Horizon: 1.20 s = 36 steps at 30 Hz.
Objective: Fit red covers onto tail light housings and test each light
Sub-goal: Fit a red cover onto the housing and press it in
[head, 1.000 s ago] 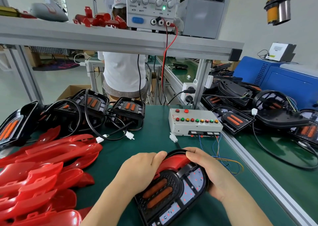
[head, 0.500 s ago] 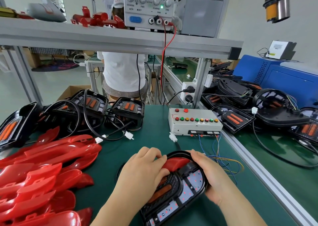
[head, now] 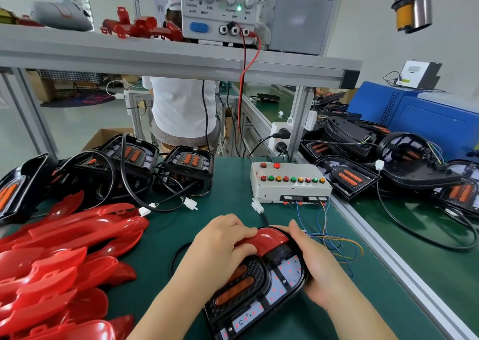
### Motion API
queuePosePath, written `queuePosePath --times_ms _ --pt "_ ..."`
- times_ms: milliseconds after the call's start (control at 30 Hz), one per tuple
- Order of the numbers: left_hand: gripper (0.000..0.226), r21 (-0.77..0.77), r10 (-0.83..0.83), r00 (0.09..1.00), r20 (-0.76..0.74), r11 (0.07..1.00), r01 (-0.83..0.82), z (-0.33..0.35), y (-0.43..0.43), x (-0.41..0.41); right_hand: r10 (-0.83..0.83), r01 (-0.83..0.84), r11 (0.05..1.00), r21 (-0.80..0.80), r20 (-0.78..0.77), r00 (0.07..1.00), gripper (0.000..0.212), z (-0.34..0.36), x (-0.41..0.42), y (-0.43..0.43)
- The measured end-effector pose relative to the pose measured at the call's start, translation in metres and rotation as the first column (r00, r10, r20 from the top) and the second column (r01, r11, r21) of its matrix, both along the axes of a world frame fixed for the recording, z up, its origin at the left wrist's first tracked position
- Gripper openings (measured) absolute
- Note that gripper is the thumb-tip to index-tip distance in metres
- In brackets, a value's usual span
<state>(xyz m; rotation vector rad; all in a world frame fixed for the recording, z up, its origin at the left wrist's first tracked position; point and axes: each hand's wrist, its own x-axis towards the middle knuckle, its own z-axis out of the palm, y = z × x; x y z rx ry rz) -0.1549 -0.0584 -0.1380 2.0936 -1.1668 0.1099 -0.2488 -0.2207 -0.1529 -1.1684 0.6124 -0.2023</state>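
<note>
We see the tail light housing (head: 259,288) lying face up on the green surface (head: 160,236), right in front of the person. Its long axis runs away from the camera, and the far end leans a little to the right. The red cover (head: 269,238) sits across that far, rounded end, while the orange strips and small red-lit panels face upward nearer to us.

The left hand (head: 220,246) lies over the cover's left part with its fingers curled down onto it. The right hand (head: 318,269) wraps the housing's right edge, with the thumb up at the far rim beside the cover.

To the left we find a pile of loose red covers (head: 59,256), well apart from the hands. Behind it, more black housings (head: 132,158) stand with their cables tangled together. Straight beyond the held housing are a white connector (head: 257,206) and the button-studded test box (head: 290,181). Thin coloured wires (head: 334,238) trail from the box to just beside the right hand. A power supply (head: 220,8) stands on the shelf (head: 155,57) above.
</note>
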Motion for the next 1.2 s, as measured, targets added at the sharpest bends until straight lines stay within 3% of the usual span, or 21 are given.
queuePosePath --times_ms 400,533,600,667,767,867,1000,1200 --pt "0.029 -0.032 0.043 0.994 -0.101 0.998 -0.046 -0.009 0.001 0.002 0.061 -0.059 0.998 -0.031 0.065 0.996 0.041 -0.003 -0.002 -0.003" --pt "0.014 -0.052 0.005 0.988 -0.157 0.999 -0.013 -0.011 0.003 0.005 0.075 -0.07 0.995 -0.064 0.074 0.994 0.044 -0.001 0.0 -0.002" --pt "0.007 0.001 0.036 0.953 -0.302 0.999 -0.037 -0.006 0.002 0.007 0.087 -0.079 0.992 -0.094 0.083 0.993 0.042 0.002 0.002 -0.001" --pt "0.022 0.188 0.116 0.923 -0.367 0.981 -0.049 -0.002 -0.003 0.011 0.107 -0.096 0.989 -0.114 0.089 0.99 0.041 0.004 0.003 0.0" --pt "0.042 0.502 0.164 0.958 -0.234 0.864 -0.025 0.003 -0.012 0.019 0.126 -0.114 0.985 -0.132 0.082 0.989 0.038 0.005 0.003 -0.001" --pt "0.038 0.597 0.071 0.987 -0.145 0.802 0.029 0.004 -0.013 0.026 0.111 -0.101 0.987 -0.123 0.074 0.991 0.036 0.004 0.002 -0.002" --pt "0.047 0.653 -0.01 1.0 -0.006 0.758 0.012 -0.005 -0.018 0.027 0.077 -0.071 0.993 -0.096 0.063 0.995 0.041 0.0 0.003 -0.002" --pt "0.057 0.561 0.131 0.984 0.123 0.809 -0.177 -0.019 -0.018 0.022 0.089 -0.08 0.992 -0.101 0.087 0.992 0.038 0.002 0.005 -0.001"
